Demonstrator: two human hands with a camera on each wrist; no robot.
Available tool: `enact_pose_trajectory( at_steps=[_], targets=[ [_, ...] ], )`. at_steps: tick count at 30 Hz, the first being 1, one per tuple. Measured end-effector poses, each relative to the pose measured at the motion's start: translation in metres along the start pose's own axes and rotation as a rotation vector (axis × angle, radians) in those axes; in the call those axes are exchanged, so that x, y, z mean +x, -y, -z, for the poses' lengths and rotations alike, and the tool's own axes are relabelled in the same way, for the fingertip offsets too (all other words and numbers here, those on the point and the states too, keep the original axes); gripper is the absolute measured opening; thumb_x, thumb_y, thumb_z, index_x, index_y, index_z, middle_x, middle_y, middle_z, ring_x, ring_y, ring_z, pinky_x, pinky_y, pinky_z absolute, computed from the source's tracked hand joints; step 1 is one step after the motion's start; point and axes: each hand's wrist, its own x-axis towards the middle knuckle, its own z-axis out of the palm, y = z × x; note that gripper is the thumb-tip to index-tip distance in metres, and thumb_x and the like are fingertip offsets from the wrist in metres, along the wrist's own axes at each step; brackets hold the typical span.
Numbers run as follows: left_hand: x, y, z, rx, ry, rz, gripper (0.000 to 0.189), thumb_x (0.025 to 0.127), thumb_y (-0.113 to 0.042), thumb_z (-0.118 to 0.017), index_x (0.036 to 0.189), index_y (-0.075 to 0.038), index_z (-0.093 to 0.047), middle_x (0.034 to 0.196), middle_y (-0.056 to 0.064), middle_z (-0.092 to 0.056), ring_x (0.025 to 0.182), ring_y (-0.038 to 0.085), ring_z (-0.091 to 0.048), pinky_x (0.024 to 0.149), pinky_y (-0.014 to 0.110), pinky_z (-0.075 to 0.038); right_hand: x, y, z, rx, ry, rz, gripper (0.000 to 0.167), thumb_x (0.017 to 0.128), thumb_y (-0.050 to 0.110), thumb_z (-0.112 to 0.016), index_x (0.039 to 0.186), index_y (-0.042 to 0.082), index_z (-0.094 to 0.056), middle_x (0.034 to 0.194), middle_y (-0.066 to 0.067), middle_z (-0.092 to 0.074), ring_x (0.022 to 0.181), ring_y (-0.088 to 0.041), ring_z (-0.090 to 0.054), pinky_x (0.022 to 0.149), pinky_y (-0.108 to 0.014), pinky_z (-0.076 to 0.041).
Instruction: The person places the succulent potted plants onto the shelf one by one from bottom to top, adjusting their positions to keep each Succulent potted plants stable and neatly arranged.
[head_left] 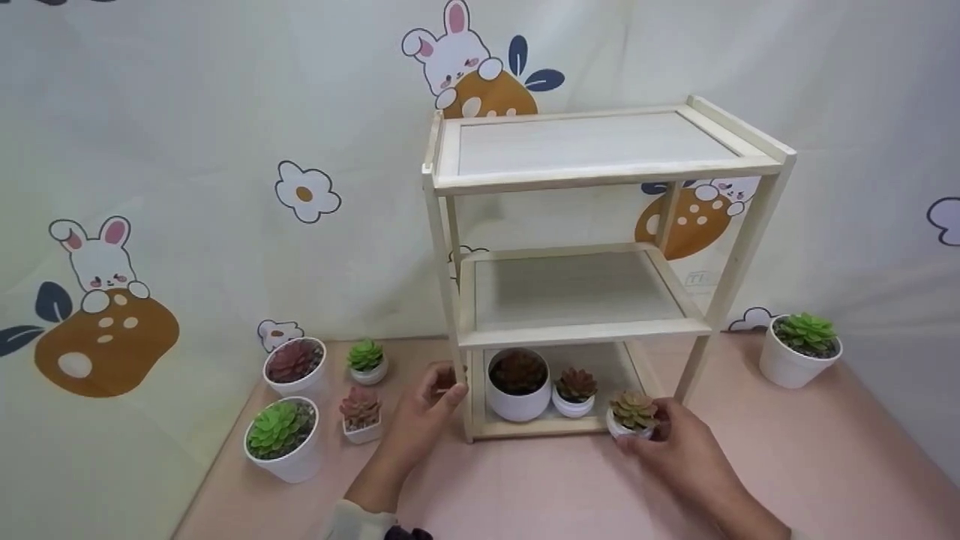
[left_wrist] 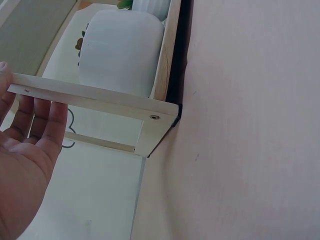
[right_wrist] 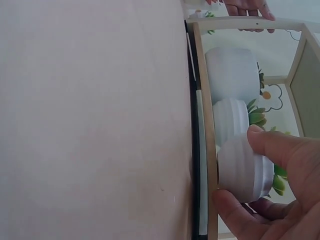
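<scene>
A three-tier wooden shelf (head_left: 585,332) stands on the table. My left hand (head_left: 420,420) holds its front left post (left_wrist: 90,96), thumb on one side and fingers on the other. At the right front of the bottom tier, my right hand (head_left: 679,444) pinches a small white-potted succulent (head_left: 634,412) between thumb and fingers; in the right wrist view its ribbed pot (right_wrist: 240,170) is right at the tier's edge. To its left on that tier are a small reddish succulent (head_left: 575,391) and a larger white pot with a dark red succulent (head_left: 519,397).
Left of the shelf stand a large purple-red succulent (head_left: 295,366), a large green one (head_left: 283,439), a small green one (head_left: 367,361) and a pink one in a square pot (head_left: 361,416). Another green succulent (head_left: 801,350) stands far right. A printed cloth (head_left: 225,150) hangs behind.
</scene>
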Motion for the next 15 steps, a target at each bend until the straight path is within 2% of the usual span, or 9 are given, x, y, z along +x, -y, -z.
enact_pose_trajectory(
  at_steps=[7, 11, 15],
  targets=[
    [0.0012, 0.0018, -0.0003, -0.005, 0.007, 0.007, 0.033, 0.104, -0.026, -0.064, 0.13, -0.007, -0.061, 0.122, 0.01, -0.065, 0.119, 0.025, -0.061, 0.106, 0.043, -0.05, 0.0025, -0.0002, 0.0028, -0.057, -0.002, 0.008, 0.08, 0.077, 0.048, -0.09, 0.13, -0.003, -0.059, 0.117, -0.016, -0.072, 0.107, -0.029, -0.068, 0.094, -0.053, -0.053],
    [0.0017, 0.0021, -0.0007, -0.019, 0.01, 0.015, 0.037, 0.103, -0.03, -0.066, 0.13, -0.005, -0.061, 0.123, 0.01, -0.065, 0.119, 0.024, -0.061, 0.108, 0.046, -0.048, 0.0038, -0.0004, 0.0029, -0.073, -0.001, 0.011, 0.081, 0.076, 0.049, -0.09, 0.13, -0.003, -0.059, 0.115, -0.015, -0.073, 0.106, -0.029, -0.068, 0.093, -0.053, -0.054],
    [0.0011, 0.0018, -0.0005, -0.021, 0.002, 0.017, 0.039, 0.102, -0.034, -0.067, 0.129, -0.007, -0.062, 0.122, 0.009, -0.065, 0.119, 0.022, -0.061, 0.108, 0.045, -0.048, 0.0048, -0.0006, 0.0025, -0.078, -0.018, 0.027, 0.075, 0.077, 0.047, -0.09, 0.127, -0.001, -0.061, 0.112, -0.013, -0.074, 0.105, -0.03, -0.069, 0.093, -0.054, -0.054]
  ],
)
